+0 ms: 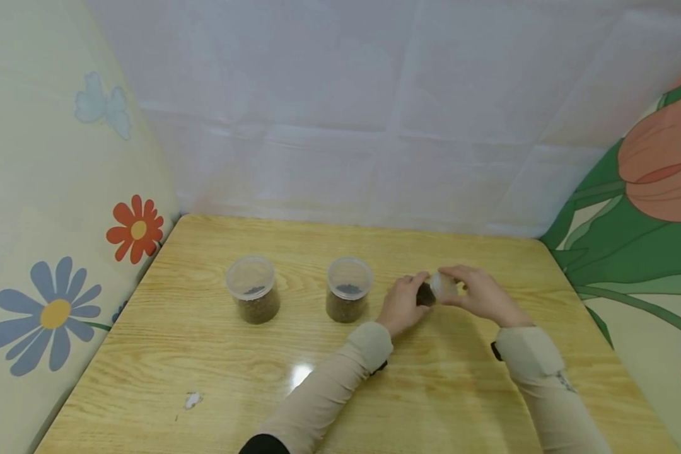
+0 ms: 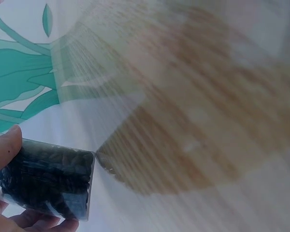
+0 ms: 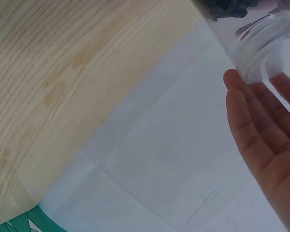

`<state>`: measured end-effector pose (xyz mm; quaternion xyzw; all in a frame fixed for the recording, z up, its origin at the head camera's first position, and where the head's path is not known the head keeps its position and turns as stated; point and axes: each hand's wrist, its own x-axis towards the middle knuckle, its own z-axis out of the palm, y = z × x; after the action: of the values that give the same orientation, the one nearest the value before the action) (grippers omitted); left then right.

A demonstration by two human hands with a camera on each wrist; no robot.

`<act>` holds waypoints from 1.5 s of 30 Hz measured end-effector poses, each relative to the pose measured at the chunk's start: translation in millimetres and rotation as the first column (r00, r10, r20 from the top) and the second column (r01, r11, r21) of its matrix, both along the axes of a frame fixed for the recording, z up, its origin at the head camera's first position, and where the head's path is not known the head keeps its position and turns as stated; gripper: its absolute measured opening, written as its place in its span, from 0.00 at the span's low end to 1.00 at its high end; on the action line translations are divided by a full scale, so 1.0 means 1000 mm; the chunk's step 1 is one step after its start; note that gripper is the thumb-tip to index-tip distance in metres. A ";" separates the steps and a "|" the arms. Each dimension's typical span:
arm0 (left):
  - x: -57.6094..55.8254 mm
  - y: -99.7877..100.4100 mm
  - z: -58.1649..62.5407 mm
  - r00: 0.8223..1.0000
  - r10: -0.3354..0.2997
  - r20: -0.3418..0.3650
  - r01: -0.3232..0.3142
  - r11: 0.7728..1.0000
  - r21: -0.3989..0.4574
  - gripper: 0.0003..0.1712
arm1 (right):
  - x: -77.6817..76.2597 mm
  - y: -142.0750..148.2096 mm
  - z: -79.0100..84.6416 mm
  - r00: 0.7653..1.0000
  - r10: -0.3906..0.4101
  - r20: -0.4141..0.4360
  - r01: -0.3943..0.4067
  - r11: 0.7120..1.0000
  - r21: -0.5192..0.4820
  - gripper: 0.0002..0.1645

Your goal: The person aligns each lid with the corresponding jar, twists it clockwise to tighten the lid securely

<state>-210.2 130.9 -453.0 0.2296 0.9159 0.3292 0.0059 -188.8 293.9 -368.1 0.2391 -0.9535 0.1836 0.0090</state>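
Observation:
Above the right part of the table, both hands are at one small clear plastic jar (image 1: 425, 295), tipped on its side. Dark, seed-like pieces fill its lower part, seen close up in the left wrist view. My left hand (image 1: 401, 306) grips the body, thumb on one side and fingers on the other. At the jar's other end, my right hand (image 1: 482, 296) holds the clear lid (image 1: 444, 287) between thumb and fingers. In the right wrist view, the right fingertips (image 3: 232, 79) curl at the ridged rim of that end.
Two more clear jars stand upright to the left, a middle jar (image 1: 347, 306) and a left jar (image 1: 256, 308), both with brownish contents. They rest on a wood-grain table (image 1: 250, 384) with a worn white spot. A white sheet (image 1: 340, 126) hangs behind; printed flower panels flank the sides.

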 end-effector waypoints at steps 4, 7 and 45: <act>0.000 0.000 -0.001 1.000 -0.006 -0.011 0.006 1.000 0.006 0.37 | 0.001 -0.002 0.001 1.000 -0.022 -0.004 0.022 1.000 0.019 0.33; -0.001 0.001 -0.001 1.000 -0.008 -0.019 0.008 1.000 0.011 0.37 | 0.002 -0.004 0.003 0.999 -0.033 -0.009 0.033 0.999 0.027 0.33; -0.004 0.006 -0.010 0.990 -0.072 0.118 0.030 0.947 0.320 0.38 | 0.024 0.010 0.006 0.968 -0.241 0.070 0.247 0.964 -0.102 0.34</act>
<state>-214.5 137.4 -462.8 0.2295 0.8424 0.4862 0.0362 -165.3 304.4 -361.8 0.1138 -0.9639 0.2401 0.0177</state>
